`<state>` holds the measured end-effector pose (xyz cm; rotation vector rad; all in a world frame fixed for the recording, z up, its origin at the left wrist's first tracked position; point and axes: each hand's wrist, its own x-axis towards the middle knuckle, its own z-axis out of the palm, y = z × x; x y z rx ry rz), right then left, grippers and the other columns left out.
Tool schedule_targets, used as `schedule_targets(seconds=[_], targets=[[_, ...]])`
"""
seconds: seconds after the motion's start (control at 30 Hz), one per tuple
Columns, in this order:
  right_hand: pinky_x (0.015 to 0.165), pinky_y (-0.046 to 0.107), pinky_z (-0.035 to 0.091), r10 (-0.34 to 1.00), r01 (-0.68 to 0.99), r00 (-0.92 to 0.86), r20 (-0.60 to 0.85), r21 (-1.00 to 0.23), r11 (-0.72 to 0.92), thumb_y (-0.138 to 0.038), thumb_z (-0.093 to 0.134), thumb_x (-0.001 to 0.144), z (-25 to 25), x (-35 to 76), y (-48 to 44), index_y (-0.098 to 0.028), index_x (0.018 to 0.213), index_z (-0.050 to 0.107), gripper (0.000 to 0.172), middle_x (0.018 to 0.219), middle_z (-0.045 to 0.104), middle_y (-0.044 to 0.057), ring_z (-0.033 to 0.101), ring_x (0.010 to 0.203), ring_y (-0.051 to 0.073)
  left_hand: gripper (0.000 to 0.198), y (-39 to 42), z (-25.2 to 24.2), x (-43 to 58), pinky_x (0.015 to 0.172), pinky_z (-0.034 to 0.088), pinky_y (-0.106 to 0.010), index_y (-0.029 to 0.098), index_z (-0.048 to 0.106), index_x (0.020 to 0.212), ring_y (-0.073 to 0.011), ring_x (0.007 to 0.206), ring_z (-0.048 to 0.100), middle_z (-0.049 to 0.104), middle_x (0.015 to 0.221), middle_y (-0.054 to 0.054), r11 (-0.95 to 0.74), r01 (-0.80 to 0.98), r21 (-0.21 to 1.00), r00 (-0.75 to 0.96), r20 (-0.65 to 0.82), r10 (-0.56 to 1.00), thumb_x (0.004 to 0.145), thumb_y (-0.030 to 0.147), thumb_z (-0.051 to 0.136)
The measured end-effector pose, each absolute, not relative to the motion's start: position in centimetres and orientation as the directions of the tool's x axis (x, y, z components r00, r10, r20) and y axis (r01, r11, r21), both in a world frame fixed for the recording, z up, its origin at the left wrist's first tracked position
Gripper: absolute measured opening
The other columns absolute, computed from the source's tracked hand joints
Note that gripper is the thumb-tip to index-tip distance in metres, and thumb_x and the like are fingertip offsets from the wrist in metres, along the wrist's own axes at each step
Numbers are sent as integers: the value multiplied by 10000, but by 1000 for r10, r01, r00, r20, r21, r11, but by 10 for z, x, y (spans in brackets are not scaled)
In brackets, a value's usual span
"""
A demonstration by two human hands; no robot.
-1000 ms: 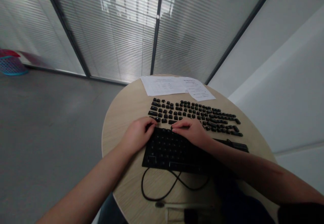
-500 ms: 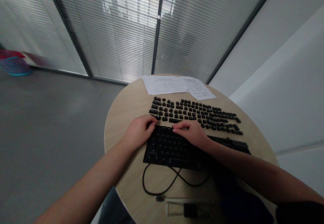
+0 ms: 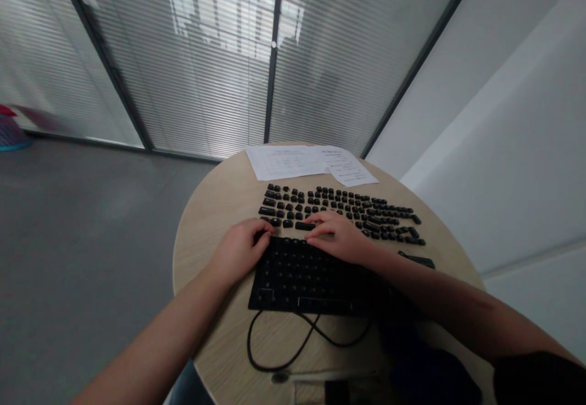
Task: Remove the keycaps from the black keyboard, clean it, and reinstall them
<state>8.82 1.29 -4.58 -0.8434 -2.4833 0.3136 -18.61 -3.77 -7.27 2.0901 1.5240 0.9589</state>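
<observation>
The black keyboard base [image 3: 293, 277] lies on the round table with most of its key positions bare of caps. At its far left corner, my left hand [image 3: 240, 247] is curled, thumb and forefinger closed on the corner. My right hand [image 3: 336, 237] is over the far edge, fingers apart; its thumb touches the top row near a few fitted caps, and a fingertip reaches close to the long space bar cap [image 3: 304, 226]. Whatever lies beneath the right palm is hidden. Rows of loose black keycaps [image 3: 339, 205] are laid out behind the base.
Two printed paper sheets [image 3: 288, 162] lie at the far side of the wooden table [image 3: 206, 200]. A black cable [image 3: 249, 344] loops in front of the keyboard. A metal-and-black tool [image 3: 329, 375] sits near the front edge. A basket [image 3: 11, 133] stands on the floor at left.
My right hand's fingers have spread from a pinch over the top row. The left hand keeps to the keyboard's corner. The whole view has shifted slightly.
</observation>
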Motion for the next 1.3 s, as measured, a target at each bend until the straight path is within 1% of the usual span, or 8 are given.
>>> schedule_targets(seconds=[0.1, 0.23, 0.57, 0.7, 0.83, 0.97, 1.07, 1.3], targets=[[1002, 403, 544, 748, 659, -522, 411, -362, 659, -248, 684, 938, -29, 102, 61, -259, 1046, 834, 186, 1158, 799, 69, 730, 1085, 221, 223, -37, -73, -187, 922, 565, -429, 220, 749, 971, -256, 965, 732, 797, 1023, -64, -350, 672, 653, 190, 305, 933, 904, 212, 536], [1008, 397, 536, 906, 893, -340, 253, -217, 395, -262, 702, 916, -16, 111, 131, -230, 1071, 841, 211, 1110, 816, 83, 733, 1091, 260, 219, -37, -74, -189, 905, 572, -413, 224, 743, 962, -250, 950, 735, 791, 998, -59, -350, 675, 649, 185, 310, 932, 903, 217, 533], [869, 294, 546, 895, 880, -440, 77, -165, 446, -251, 794, 828, -28, 102, 180, -251, 944, 867, 137, 946, 837, 42, 757, 933, 221, 223, -37, -75, -188, 906, 574, -418, 224, 728, 959, -244, 944, 733, 785, 993, -56, -363, 630, 686, 198, 311, 930, 895, 199, 516], [829, 272, 544, 898, 876, -435, 67, -201, 439, -218, 773, 846, -29, 96, 183, -237, 950, 865, 140, 922, 839, 33, 764, 894, 201, 239, -38, -72, -187, 922, 568, -434, 215, 730, 978, -248, 963, 730, 785, 1015, -68, -356, 638, 683, 196, 303, 933, 915, 208, 500], [902, 335, 549, 911, 882, -383, 153, -233, 410, -236, 720, 899, -16, 92, 163, -204, 1032, 855, 192, 1003, 834, 82, 758, 964, 234, 233, -38, -72, -186, 927, 565, -434, 214, 739, 974, -250, 968, 725, 788, 1025, -70, -351, 639, 684, 200, 293, 935, 917, 212, 513], [886, 384, 579, 883, 773, -363, 299, -433, 464, -286, 717, 891, 0, 98, 97, -212, 1025, 857, 208, 961, 833, 75, 761, 898, 242, 231, -39, -71, -185, 924, 561, -438, 207, 736, 981, -253, 968, 722, 786, 1025, -74, -344, 651, 677, 201, 283, 938, 926, 219, 511], [824, 371, 602, 866, 670, -437, 242, -555, 493, -313, 733, 872, -1, 105, 32, -239, 989, 859, 187, 949, 833, 50, 766, 839, 226, 227, -39, -69, -184, 924, 563, -431, 213, 736, 973, -248, 959, 721, 785, 1019, -65, -342, 661, 669, 202, 280, 939, 914, 210, 516], [823, 332, 598, 832, 621, -508, 224, -574, 534, -232, 718, 878, -28, 104, -24, -266, 941, 854, 154, 984, 832, 38, 773, 896, 213, 252, -39, -71, -183, 949, 561, -447, 218, 752, 990, -261, 959, 727, 787, 1014, -69, -323, 669, 669, 163, 293, 942, 914, 254, 515]])
